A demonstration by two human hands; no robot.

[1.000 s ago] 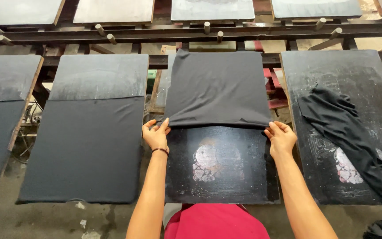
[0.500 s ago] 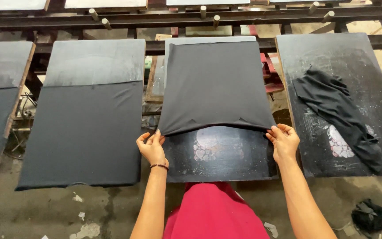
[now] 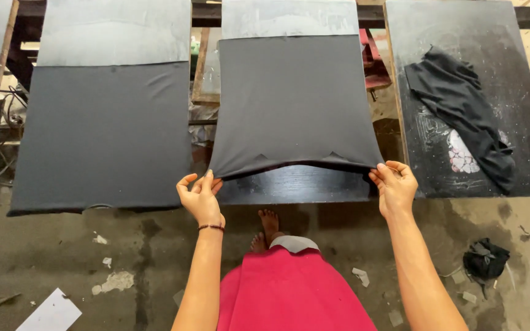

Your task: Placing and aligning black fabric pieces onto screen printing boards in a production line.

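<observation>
Pulling the dark cloth down the middle board, your left hand and right hand pinch its bottom corners; it now covers far more board than a second ago, leaving only the near edge bare.

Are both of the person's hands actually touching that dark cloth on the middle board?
Touching. The head view shows the left hand and right hand each pinching a lower corner of the dark cloth.

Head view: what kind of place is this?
Likely a fabric printing workshop: a row of flat dark boards, dark cloth stretched over one by both hands, and a stained concrete floor with scraps.
</observation>
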